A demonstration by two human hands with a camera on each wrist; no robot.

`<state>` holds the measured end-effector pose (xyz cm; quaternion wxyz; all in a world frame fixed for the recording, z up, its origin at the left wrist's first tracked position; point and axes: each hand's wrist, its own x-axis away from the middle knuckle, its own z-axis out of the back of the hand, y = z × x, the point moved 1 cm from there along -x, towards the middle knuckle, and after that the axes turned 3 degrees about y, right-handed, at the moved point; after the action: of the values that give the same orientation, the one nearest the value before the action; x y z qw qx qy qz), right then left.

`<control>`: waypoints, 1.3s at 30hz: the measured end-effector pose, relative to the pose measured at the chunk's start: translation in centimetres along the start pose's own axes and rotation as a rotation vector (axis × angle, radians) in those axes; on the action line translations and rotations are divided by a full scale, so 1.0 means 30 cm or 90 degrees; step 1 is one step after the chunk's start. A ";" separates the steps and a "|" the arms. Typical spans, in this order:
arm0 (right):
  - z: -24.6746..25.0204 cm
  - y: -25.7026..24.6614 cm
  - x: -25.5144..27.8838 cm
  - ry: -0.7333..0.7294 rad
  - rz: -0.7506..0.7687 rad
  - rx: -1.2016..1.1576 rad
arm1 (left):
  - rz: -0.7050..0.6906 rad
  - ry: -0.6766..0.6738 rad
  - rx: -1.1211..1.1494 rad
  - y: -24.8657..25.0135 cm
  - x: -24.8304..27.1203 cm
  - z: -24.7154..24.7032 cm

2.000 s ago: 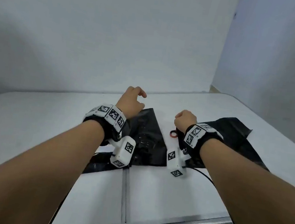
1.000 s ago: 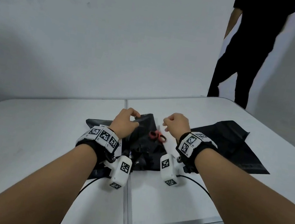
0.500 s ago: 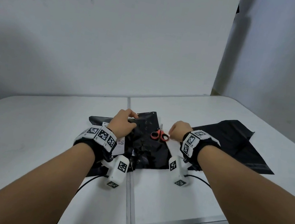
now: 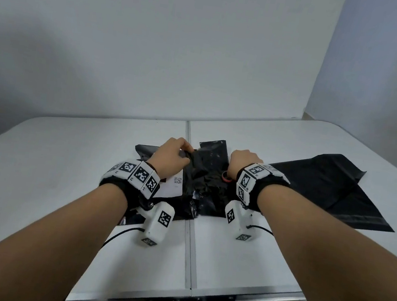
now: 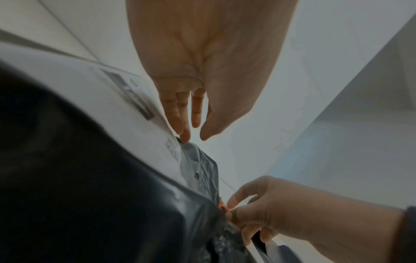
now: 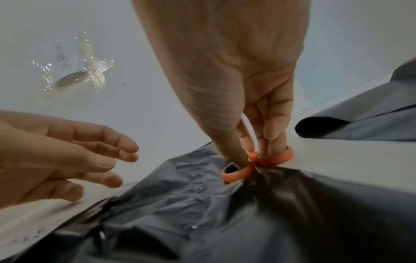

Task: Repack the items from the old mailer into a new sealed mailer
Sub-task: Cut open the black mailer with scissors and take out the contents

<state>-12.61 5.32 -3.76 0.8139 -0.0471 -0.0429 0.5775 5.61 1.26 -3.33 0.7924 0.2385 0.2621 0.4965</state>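
1. Old mailer [image 4: 204, 176], black and crumpled, bearing a white shipping label [image 4: 172, 185], lies across the centre seam of the desk [image 4: 64, 152], towards its far edge.
2. Left hand [image 4: 169, 157] rests on the mailer's far left portion. The head view suggests fingers bunching the plastic; the left wrist view shows the fingers [image 5: 184, 122] fairly straight, tips touching film at the label edge. Judged purpose: pinning the bag flat and taut.
3. Right hand [image 4: 240, 162] has thumb and fingers threaded through the orange handle loops of the scissors [image 6: 258, 165], clamped on them. Blades are hidden under or within the plastic; whether they stand apart cannot be told.
4. Judged step: cutting the old mailer open to reach its contents. No contents are visible.
5. New mailer [image 4: 334, 190], flat and black, lies near the desk's right edge, well apart from the hands and within reach for refilling.
6. Risk, as judgement: loose film may bunch between the blades.
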 end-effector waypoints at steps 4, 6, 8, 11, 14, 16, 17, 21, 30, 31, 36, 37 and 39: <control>0.014 0.024 0.016 0.025 -0.003 -0.036 | -0.027 -0.044 -0.087 0.000 0.038 0.009; 0.019 0.045 0.022 0.040 -0.010 -0.018 | -0.039 -0.064 -0.127 0.005 0.058 0.005; 0.025 0.057 0.037 0.037 -0.019 0.002 | -0.048 -0.071 -0.173 0.013 0.075 0.000; 0.025 0.065 0.041 -0.028 -0.040 -0.075 | -0.033 -0.081 -0.227 0.021 0.105 -0.014; 0.014 0.068 0.038 -0.128 -0.060 -0.451 | -0.015 -0.095 -0.244 0.021 0.128 -0.037; 0.003 0.060 0.054 -0.159 -0.091 -0.763 | -0.010 -0.103 -0.251 0.017 0.141 -0.047; 0.003 0.051 0.071 -0.161 -0.100 -0.879 | -0.009 -0.103 -0.251 0.014 0.146 -0.048; 0.010 0.039 0.118 -0.141 -0.095 -1.032 | -0.006 -0.089 -0.244 0.006 0.160 -0.042; 0.058 0.055 0.136 -0.104 -0.070 -1.115 | 0.062 -0.033 -0.138 0.010 0.167 -0.015; 0.055 0.045 0.152 -0.189 -0.056 -1.073 | 0.079 -0.026 -0.114 0.010 0.169 -0.010; 0.017 0.018 0.229 -0.550 -0.019 -0.865 | 0.113 -0.012 -0.020 -0.005 0.163 -0.001; 0.016 0.016 0.241 -0.583 -0.013 -0.843 | 0.114 -0.006 -0.012 -0.005 0.165 -0.001; 0.016 0.012 0.256 -0.606 -0.018 -0.832 | 0.116 0.009 0.014 -0.008 0.166 -0.002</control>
<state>-10.47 12.72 -3.22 0.5233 -0.2617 -0.7145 0.3835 7.56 5.71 -4.44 0.7394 0.2666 0.2503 0.5653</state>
